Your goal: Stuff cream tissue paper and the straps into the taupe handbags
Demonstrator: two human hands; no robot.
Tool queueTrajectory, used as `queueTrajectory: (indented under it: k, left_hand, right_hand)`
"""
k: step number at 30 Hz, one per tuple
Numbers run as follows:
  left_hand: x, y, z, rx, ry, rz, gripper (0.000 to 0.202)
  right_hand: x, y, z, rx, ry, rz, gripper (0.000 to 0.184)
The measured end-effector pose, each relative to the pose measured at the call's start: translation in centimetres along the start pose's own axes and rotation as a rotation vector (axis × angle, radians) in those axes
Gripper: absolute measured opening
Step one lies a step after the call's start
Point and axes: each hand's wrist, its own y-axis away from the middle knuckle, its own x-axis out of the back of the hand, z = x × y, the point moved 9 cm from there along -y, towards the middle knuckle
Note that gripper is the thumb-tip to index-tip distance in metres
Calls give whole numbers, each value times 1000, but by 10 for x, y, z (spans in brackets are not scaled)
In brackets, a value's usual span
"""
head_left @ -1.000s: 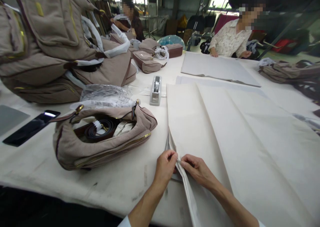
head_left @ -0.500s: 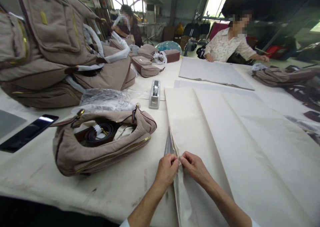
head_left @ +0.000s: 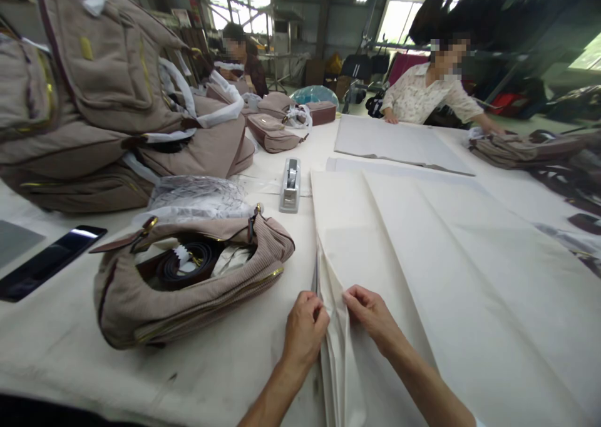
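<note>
The hands have drawn apart since a moment ago, peeling the top sheet (head_left: 335,302) off the paper stack (head_left: 446,258) at its near left corner. Left hand (head_left: 304,330) and right hand (head_left: 369,311) each pinch the lifted edge, which runs straight away from the person between them, both equally close.

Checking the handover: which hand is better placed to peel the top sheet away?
Probably the right hand: it pinches the lifted paper from the stack's side, while the left hand pins the edge below.
</note>
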Motion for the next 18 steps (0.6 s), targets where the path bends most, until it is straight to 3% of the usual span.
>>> queueTrajectory:
  k: [3,6,9,12,13,15,16,18]
  left_hand:
    - [14,1,-18,80,-223,25,17]
    - [22,0,-21,63,-444,28,18]
    - [25,3,-1,-101,-562,132,18]
    - [25,16,41,-428,-519,328,21]
    - [18,20,55,-568,-474,317,25]
    - [-5,15,73,-762,-372,124,37]
    - [-14,2,73,-737,-306,-3,42]
    - [-21,-41,54,-476,-160,-138,50]
  right_hand:
    - [37,0,19,-106,-168,120,39]
    - [84,1,32,-144,-194,242,45]
    - [105,7,34,-141,-237,293,52]
    - [90,16,23,-111,-280,266,52]
    - [82,20,17,-91,-285,246,50]
    - [68,27,-1,-36,-265,187,46]
    - [67,31,-12,-2,-239,162,45]
    - [84,41,-33,74,-148,159,44]
